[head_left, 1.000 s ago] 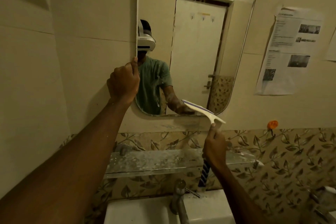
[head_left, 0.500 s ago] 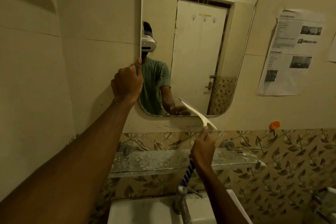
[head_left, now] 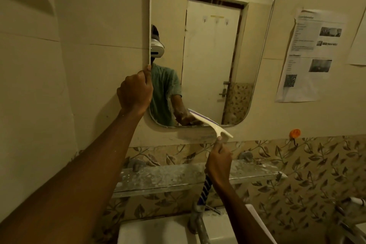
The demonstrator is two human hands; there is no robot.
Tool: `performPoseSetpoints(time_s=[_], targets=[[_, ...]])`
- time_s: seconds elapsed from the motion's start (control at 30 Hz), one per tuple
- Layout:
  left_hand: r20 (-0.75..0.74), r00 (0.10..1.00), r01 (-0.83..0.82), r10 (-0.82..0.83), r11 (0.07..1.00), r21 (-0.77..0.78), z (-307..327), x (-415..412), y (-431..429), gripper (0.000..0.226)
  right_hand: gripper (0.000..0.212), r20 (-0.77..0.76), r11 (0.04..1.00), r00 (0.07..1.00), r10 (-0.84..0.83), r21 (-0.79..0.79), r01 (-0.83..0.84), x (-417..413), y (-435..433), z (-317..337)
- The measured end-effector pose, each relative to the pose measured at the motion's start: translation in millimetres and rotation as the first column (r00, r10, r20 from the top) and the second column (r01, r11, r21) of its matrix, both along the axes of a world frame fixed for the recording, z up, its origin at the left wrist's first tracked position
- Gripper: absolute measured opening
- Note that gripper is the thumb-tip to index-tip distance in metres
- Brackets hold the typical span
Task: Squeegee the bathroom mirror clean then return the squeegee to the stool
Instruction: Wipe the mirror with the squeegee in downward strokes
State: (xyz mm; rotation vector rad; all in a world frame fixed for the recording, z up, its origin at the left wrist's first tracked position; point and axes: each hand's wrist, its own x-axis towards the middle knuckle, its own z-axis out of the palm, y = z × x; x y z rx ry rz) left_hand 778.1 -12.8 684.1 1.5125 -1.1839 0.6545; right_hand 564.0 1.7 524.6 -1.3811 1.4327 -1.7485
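Observation:
The tall rounded mirror (head_left: 213, 49) hangs on the tiled wall ahead. My left hand (head_left: 135, 92) grips its left edge low down, thumb on the glass. My right hand (head_left: 218, 161) is closed around the blue-and-white striped handle of the squeegee (head_left: 212, 124). The white blade tilts up to the left across the mirror's bottom edge, near its lower right part. The handle's lower end pokes out below my fist. No stool is in view.
A dusty glass shelf (head_left: 168, 176) runs under the mirror. Below it are a white sink (head_left: 158, 232) and a metal tap (head_left: 197, 216). Printed sheets (head_left: 311, 55) are stuck to the wall on the right, with an orange hook (head_left: 294, 133) below them.
My right hand and the squeegee have shifted left along the mirror's bottom edge, and the blade now tilts more steeply. My left hand has kept its grip on the mirror's edge.

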Motion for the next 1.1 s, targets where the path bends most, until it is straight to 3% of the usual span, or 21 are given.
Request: performPoseSetpoints(time_s=[0.23,0.5,0.6,0.73,0.93,1.1], targets=[[-0.011,1.0,-0.02,0.02,1.0,0.013,2.0,-2.1,1.5,0.061,0.051,-0.022,0.994,0.997,-0.077,-0.082,0.075,-24.5,-14.1,45.6],[-0.066,0.997,0.053,-0.043,0.987,0.153,18.7,5.0,13.2,0.063,0.053,-0.105,1.0,0.994,0.009,-0.012,-0.01,-12.2,3.9,16.2],[-0.064,0.996,0.065,-0.056,0.989,0.13,33.0,7.1,17.8,0.063,0.053,-0.123,0.996,0.992,0.015,-0.089,-0.026,-22.3,-0.5,60.6],[-0.105,0.99,0.085,-0.089,0.995,-0.047,72.2,0.8,15.1,0.054,0.057,-0.184,0.966,0.982,-0.049,-0.257,0.0,-31.5,-15.4,144.0],[-0.151,0.936,0.263,-0.318,0.917,-0.299,154.5,-7.4,7.1,0.034,0.051,-0.283,0.905,0.958,-0.051,-0.418,-0.075,-26.1,-22.5,263.8],[-0.18,0.89,0.344,-0.419,0.875,-0.34,177.7,-9.0,1.4,0.032,0.053,-0.31,0.885,0.948,-0.069,-0.457,-0.086,-12.2,-15.8,351.9]])
